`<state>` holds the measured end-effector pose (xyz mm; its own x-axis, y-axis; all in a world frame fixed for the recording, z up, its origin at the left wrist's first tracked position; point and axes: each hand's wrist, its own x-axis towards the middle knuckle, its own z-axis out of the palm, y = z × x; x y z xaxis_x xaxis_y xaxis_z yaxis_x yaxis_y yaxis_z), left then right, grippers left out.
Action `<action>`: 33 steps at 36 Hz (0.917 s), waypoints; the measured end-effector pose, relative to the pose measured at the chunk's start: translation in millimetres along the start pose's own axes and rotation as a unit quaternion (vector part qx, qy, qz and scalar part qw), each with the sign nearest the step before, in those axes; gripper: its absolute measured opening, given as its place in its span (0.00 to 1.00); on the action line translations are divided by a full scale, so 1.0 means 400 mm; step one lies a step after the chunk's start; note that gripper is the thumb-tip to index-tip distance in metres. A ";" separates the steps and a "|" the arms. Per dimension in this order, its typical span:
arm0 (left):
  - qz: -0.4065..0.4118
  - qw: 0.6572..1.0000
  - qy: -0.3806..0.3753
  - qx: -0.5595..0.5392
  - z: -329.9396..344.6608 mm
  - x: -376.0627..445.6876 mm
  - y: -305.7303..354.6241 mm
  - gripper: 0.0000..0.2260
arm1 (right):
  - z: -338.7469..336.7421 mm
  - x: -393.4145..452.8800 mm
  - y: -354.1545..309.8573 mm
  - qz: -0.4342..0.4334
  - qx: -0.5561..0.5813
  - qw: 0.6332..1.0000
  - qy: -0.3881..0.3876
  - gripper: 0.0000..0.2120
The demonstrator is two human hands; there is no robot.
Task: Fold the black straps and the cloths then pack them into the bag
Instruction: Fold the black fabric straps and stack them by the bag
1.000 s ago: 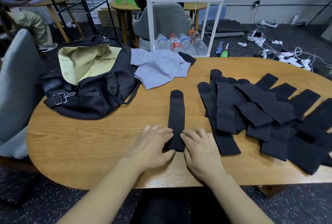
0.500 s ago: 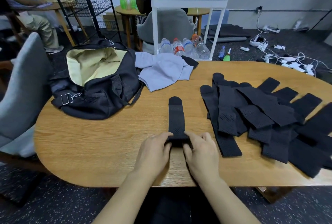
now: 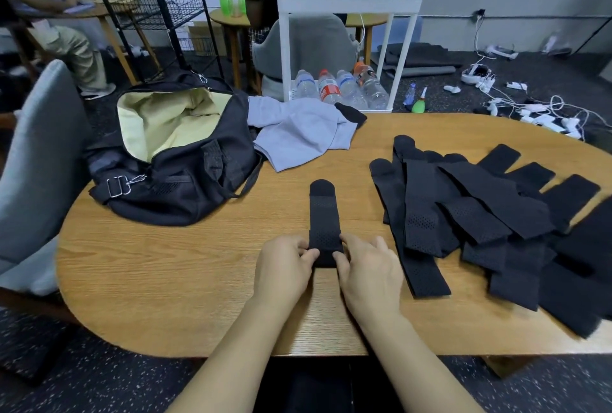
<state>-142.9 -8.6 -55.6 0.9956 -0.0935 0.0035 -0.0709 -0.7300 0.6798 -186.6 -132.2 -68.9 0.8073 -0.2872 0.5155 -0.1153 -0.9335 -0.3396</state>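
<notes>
1. Both hands are now rolling the strap's [image 3: 324, 217] near end over; earlier they were lying flat beside it.
2. Left hand [image 3: 284, 268] and right hand [image 3: 367, 271] are pinching that folded end.
3. Strap is lying mid-table [image 3: 165, 267], between the open black bag [image 3: 178, 164] and the strap pile [image 3: 490, 213].
4. Grey cloth [image 3: 301, 134] is resting beside the bag.

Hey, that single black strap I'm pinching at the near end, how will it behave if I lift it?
Probably floppy: the black strap lies flat on the table and its near end already curls between the left hand and right hand. Likely light, being thin perforated fabric. It should drape rather than roll away.
</notes>
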 end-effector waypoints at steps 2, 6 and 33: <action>-0.001 1.000 -0.003 0.011 0.003 0.006 0.000 0.09 | 0.004 0.004 0.005 -0.023 -0.012 1.000 -0.001 0.18; 0.013 0.999 -0.016 0.036 0.004 0.010 0.002 0.09 | 0.016 0.003 0.014 -0.064 -0.049 0.997 -0.015 0.14; 0.309 0.935 -0.092 0.149 -0.021 0.001 -0.104 0.29 | -0.022 -0.025 0.066 -0.201 -0.037 0.962 -0.182 0.21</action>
<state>-139.3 27.4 -77.9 0.7334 -0.6545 0.1834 -0.6703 -0.6516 0.3552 -202.7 -156.0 -76.2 0.9433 0.1809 0.2784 0.2174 -0.9703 -0.1063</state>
